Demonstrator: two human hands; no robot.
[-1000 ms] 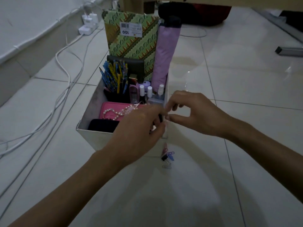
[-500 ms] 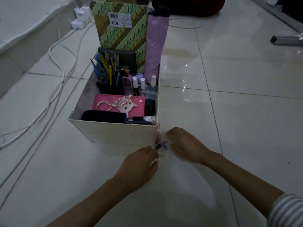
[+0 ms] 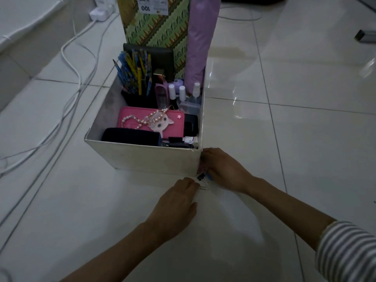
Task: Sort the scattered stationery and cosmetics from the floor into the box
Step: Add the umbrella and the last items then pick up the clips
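A white box [image 3: 142,157] stands on the tiled floor, packed with a pink case [image 3: 142,121], a dark pouch [image 3: 130,136], a cup of pencils [image 3: 136,78], small bottles [image 3: 183,92], a purple umbrella [image 3: 200,43] and a green patterned book [image 3: 156,29]. Several clips lie on the floor at its front right corner, among them a black binder clip [image 3: 201,177] and a silver paper clip [image 3: 204,188]. My left hand [image 3: 179,202] reaches in with straight fingers, its tips at the paper clip. My right hand [image 3: 221,169] bends over the coloured clips against the corner, hiding its fingertips.
White cables [image 3: 67,94] run along the floor left of the box to a power strip [image 3: 99,12] at the back. A dark bar [image 3: 365,36] lies at the far right. Glossy tiles spread to the right of the box.
Both hands came down from above the box's front right part to the floor. Since half a second ago they have closed in on the clips, the right hand sliding up to the corner.
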